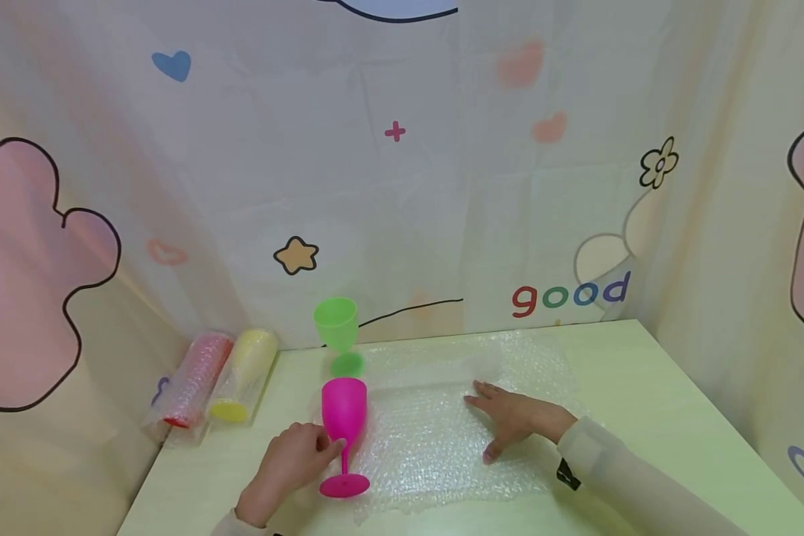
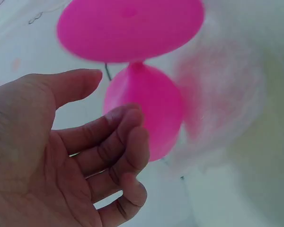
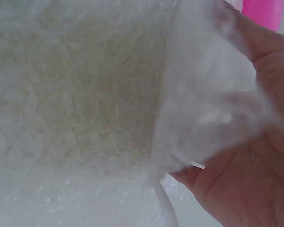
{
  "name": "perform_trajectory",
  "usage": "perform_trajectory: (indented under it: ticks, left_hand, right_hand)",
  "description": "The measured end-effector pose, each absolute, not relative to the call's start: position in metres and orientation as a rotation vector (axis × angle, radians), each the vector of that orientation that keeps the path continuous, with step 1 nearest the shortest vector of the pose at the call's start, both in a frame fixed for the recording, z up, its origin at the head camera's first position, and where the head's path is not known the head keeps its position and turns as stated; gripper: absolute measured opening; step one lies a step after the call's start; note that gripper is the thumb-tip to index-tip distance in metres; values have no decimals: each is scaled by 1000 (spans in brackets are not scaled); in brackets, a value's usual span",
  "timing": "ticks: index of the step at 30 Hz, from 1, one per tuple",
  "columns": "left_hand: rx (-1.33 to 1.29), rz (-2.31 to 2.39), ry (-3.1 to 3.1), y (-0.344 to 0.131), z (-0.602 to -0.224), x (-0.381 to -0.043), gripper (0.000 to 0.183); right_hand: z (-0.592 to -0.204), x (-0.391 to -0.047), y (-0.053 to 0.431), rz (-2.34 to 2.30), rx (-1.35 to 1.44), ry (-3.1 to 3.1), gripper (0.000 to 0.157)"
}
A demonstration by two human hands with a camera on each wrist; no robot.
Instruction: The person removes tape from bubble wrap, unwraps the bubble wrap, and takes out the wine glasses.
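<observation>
In the head view a pink plastic goblet (image 1: 345,406) lies along the left edge of a bubble wrap sheet (image 1: 422,447), its rim pointing away and the underside of its foot facing me. The left hand (image 1: 298,455) is beside the stem, its thumb tip overlapping it. From the left wrist, that hand (image 2: 80,146) has its thumb apart and its fingers loosely bent, with the goblet (image 2: 154,113) beyond the fingertips. Over the right part of the sheet, the right hand (image 1: 512,417) spreads its fingers. A raised flap of bubble wrap (image 3: 203,94) partly covers that hand in the right wrist view.
Behind the pink goblet a green goblet (image 1: 336,321) stands upright. Two bubble-wrapped bundles, one red (image 1: 197,376) and one yellow (image 1: 244,372), lie at the table's left side. A printed curtain (image 1: 402,193) hangs around the pale table (image 1: 670,447).
</observation>
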State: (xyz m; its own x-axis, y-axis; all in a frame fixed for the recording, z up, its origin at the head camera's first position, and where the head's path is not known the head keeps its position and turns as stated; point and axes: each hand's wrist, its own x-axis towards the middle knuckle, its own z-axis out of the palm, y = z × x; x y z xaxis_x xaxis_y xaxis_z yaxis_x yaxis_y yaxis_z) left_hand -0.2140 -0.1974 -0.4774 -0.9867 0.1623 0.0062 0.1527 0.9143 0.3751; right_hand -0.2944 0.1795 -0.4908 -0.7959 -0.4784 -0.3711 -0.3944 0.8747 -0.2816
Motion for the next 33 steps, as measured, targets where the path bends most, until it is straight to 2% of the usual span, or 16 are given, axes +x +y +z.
perform_trajectory:
  ticks: [3,5,15,27,33]
  left_hand:
    - [260,622,2979,-195,-486,-215,48]
    - [262,657,2938,-194,-491,-216,50]
    - [247,754,2828,-188,-499,-220,38]
    - [328,889,2725,-190,-486,-210,38]
    - [465,1066,2654,-201,-477,-206,37]
  right_hand:
    - [-491,-294,180,-263,-634,2605,104]
    - [-491,-294,180,-257,-635,2605,105]
    - [-491,-295,179,-245,-617,2600,104]
    - [-494,-294,179,-263,-611,2601,104]
    - [-494,-294,179,-261,-630,2606,104]
